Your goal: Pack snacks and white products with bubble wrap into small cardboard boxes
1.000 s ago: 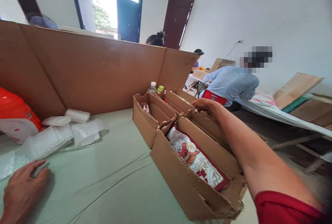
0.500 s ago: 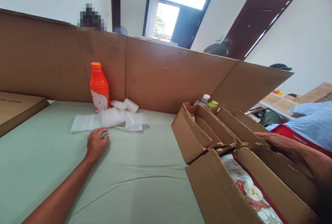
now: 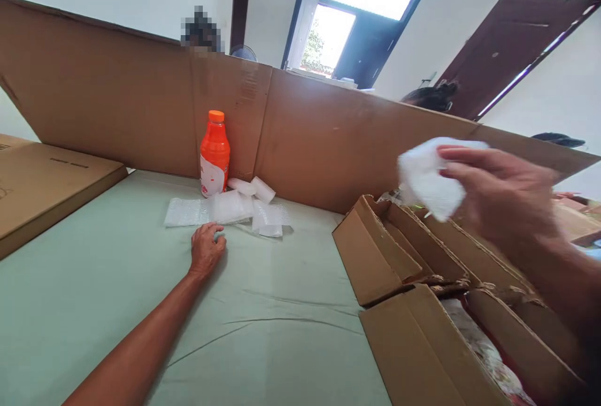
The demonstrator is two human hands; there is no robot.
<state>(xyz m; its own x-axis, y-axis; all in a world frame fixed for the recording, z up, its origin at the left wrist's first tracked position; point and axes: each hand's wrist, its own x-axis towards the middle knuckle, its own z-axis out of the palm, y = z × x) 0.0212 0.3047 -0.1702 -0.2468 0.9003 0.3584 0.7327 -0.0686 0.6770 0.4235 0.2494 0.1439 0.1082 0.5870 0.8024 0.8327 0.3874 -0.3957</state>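
Observation:
My right hand (image 3: 502, 190) is raised above the cardboard boxes at the right. Its thumb and fingers pinch a folded white piece of bubble wrap (image 3: 432, 174), blurred by motion. My left hand (image 3: 206, 249) lies on the green tabletop with its fingers loosely spread and nothing in them. Just beyond its fingertips, several clear pieces of bubble wrap (image 3: 230, 207) lie in a loose group. An orange bottle (image 3: 216, 149) with an orange cap and a pale label stands upright behind them.
Open cardboard boxes (image 3: 389, 262) line the table's right side, one with a printed packet (image 3: 483, 337) inside. A tall cardboard partition (image 3: 323, 136) crosses the back. A flat carton (image 3: 61, 187) lies at the left. Other people's heads show beyond the partition.
My right hand has come up from the boxes at the right, now with the white bubble wrap in it. My left hand stays on the table. The view has turned slightly left.

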